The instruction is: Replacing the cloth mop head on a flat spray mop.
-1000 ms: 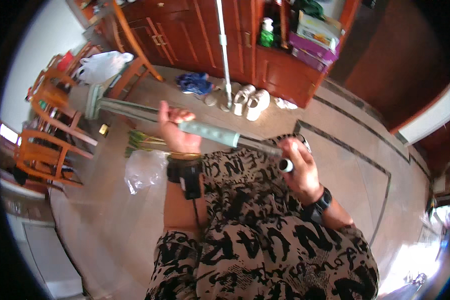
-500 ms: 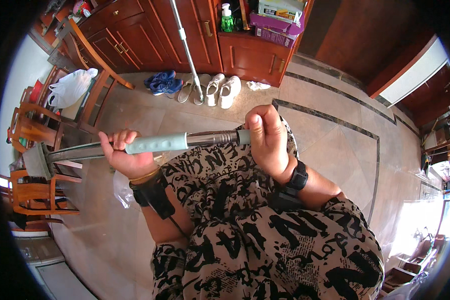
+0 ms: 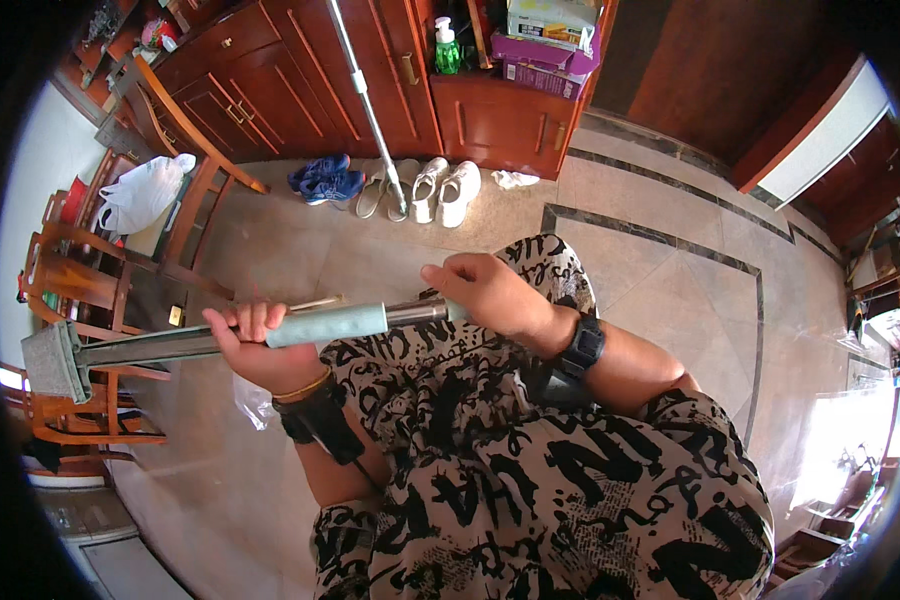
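Note:
A flat mop [image 3: 328, 325] with a metal pole and a pale green ribbed sleeve lies nearly level across my front. Its grey head [image 3: 54, 362] points left. My left hand [image 3: 262, 352] is closed round the pole just left of the green sleeve. At the pole's right end, my right hand [image 3: 495, 296] is curled over the tip with its fingers folded; part of the tip is hidden under it. A bare metal stretch of pole shows between the sleeve and my right hand.
A second metal pole [image 3: 362, 90] leans against the red-brown cabinet [image 3: 320, 115], its foot among white shoes [image 3: 458, 192] and blue shoes [image 3: 327, 180]. Wooden chairs stand left, one near a white plastic bag [image 3: 145, 193]. A clear plastic bag [image 3: 256, 403] lies on the tiled floor.
My right hand has moved left and down, and the bare pole between it and the sleeve looks shorter. The mop's head has shifted left and lower. My left hand has moved slightly right and down.

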Tool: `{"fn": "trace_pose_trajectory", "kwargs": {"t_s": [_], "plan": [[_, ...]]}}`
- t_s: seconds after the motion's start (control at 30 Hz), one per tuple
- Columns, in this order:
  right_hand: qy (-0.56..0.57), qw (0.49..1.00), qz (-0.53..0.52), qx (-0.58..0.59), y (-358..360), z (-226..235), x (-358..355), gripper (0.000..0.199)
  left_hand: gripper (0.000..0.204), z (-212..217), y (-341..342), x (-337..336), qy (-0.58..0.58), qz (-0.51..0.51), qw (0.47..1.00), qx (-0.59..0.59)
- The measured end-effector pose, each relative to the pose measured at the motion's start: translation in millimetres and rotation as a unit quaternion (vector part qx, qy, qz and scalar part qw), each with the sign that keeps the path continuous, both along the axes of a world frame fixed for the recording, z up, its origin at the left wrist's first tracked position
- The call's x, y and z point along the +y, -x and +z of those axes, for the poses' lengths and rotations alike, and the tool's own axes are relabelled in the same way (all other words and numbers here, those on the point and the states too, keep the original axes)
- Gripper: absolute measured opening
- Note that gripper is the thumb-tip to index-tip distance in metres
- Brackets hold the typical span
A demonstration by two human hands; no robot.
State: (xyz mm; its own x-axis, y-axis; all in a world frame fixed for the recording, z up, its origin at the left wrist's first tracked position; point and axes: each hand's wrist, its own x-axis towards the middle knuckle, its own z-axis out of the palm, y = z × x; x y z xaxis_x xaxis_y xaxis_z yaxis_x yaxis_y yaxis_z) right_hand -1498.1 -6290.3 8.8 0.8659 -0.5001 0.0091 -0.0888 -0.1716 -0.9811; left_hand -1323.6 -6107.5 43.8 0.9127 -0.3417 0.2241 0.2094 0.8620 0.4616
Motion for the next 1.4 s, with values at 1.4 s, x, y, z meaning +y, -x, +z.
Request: {"fn": "trace_pose_trajectory", "kwargs": {"t_s": [1.4], "plan": [[0.065,0.974,0.116,0.182,67,13,-21,0.048,0.03,-54,35,-72,-0.051,-0.083,0.973,0.209]]}}
